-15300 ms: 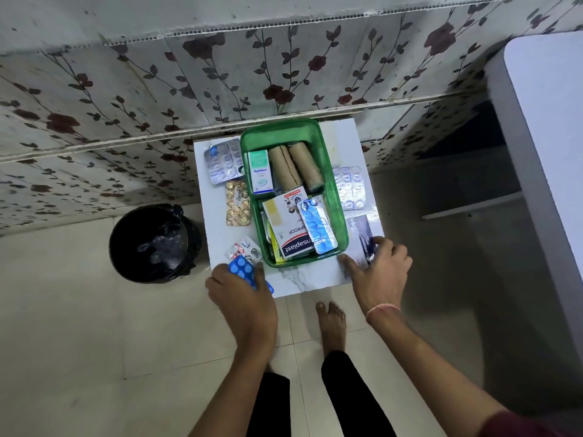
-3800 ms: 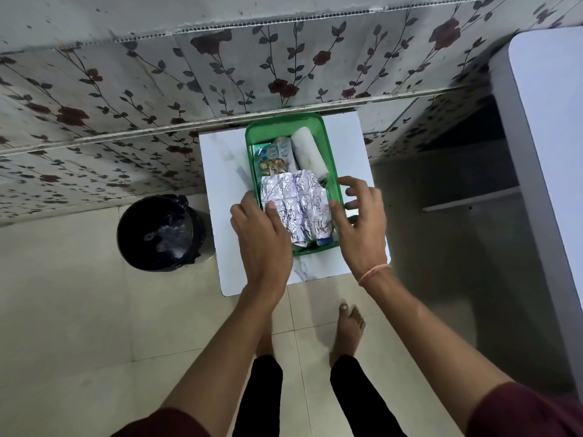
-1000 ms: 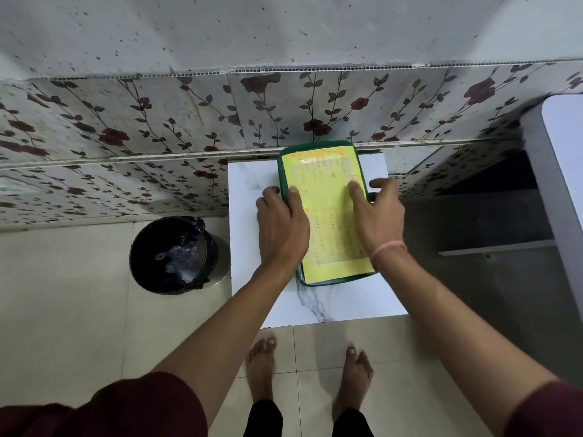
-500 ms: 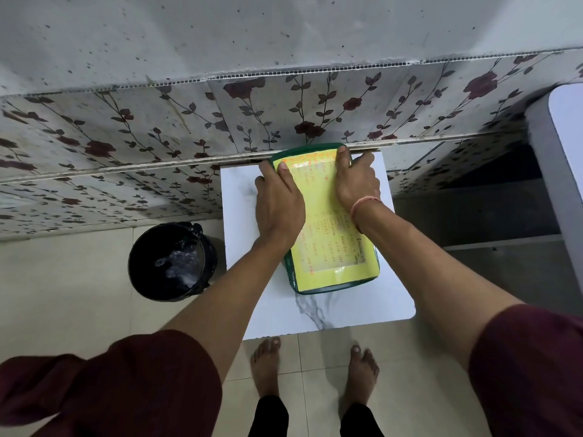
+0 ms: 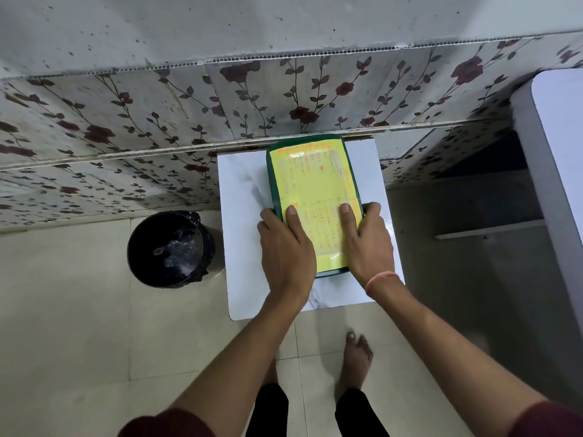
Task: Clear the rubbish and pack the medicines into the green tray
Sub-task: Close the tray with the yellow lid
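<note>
The green tray point(image 5: 270, 171) stands on the small white table point(image 5: 243, 197), pushed back against the wall. A yellow sheet with red print point(image 5: 312, 178) covers its whole top, so the medicines inside are hidden. My left hand point(image 5: 285, 247) rests on the near left part of the cover, thumb outside the tray's left rim. My right hand point(image 5: 367, 241) mirrors it on the near right part, with fingers wrapped over the right rim. Both hands hold the covered tray by its sides.
A black bin point(image 5: 170, 247) lined with a bag stands on the floor left of the table. A floral-tiled wall runs behind. A white cabinet or counter point(image 5: 558, 159) rises at the right. My bare feet are on the tiled floor below.
Both hands have slid from the far end of the yellow cover back to its near half. The tray stays in place at the wall.
</note>
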